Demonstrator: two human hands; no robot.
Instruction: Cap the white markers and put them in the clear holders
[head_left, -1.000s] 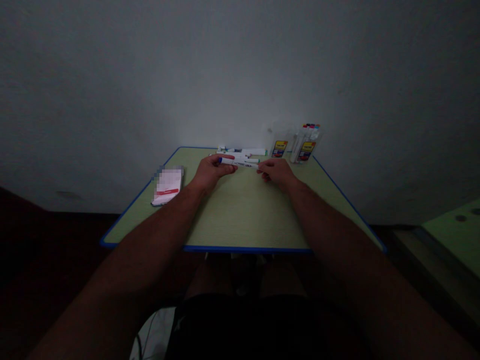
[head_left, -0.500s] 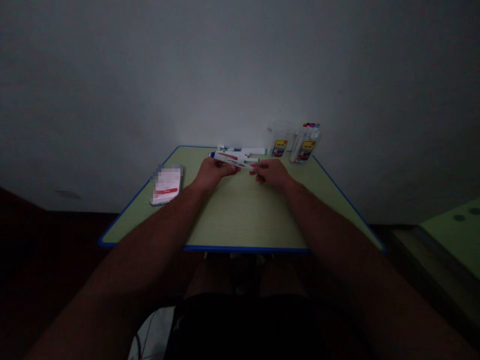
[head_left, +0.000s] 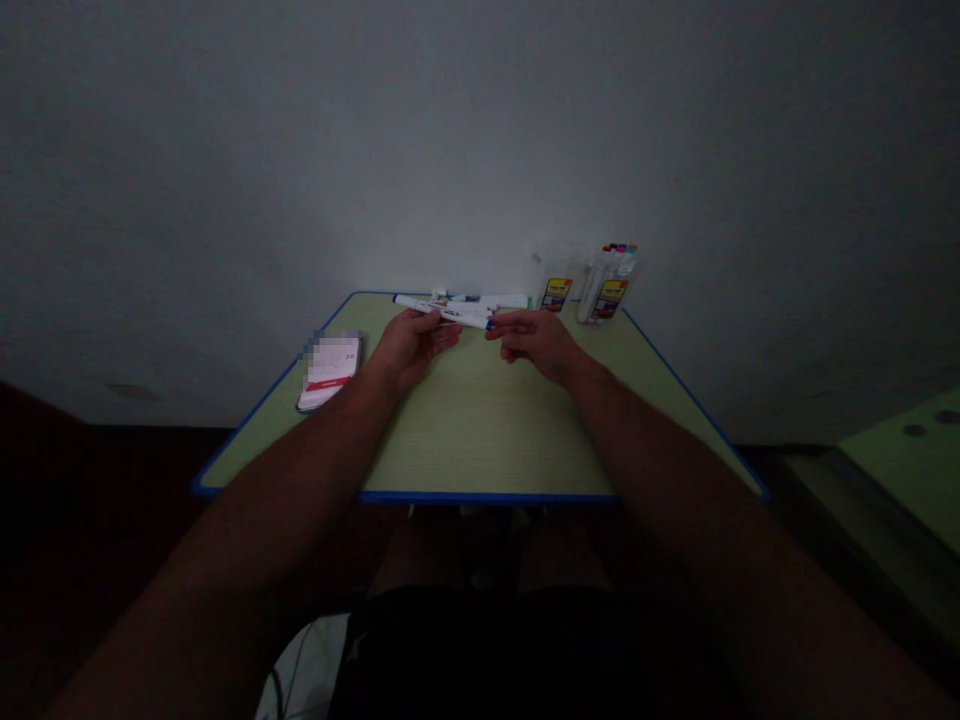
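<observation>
A white marker (head_left: 450,313) with dark lettering and blue ends spans the space between my two hands, slanting slightly down to the right. My left hand (head_left: 409,345) grips its middle from below, thumb against the barrel and the other fingers curled loosely underneath. At the blue right end, my right hand (head_left: 538,343) pinches the tip with its fingertips. Behind the marker, several more white markers (head_left: 504,300) lie along the table's far edge, partly covered by the held one.
The pale table (head_left: 487,430) has a blue edge and stands against a grey wall (head_left: 450,150). A phone (head_left: 330,370) lies at the left. At the back right stand a clear case (head_left: 556,285) and another case (head_left: 611,285) holding markers with coloured caps.
The marker has shifted left and lies flatter, and a blue end now shows at my right fingers. My left hand has moved slightly left, its fingers looser.
</observation>
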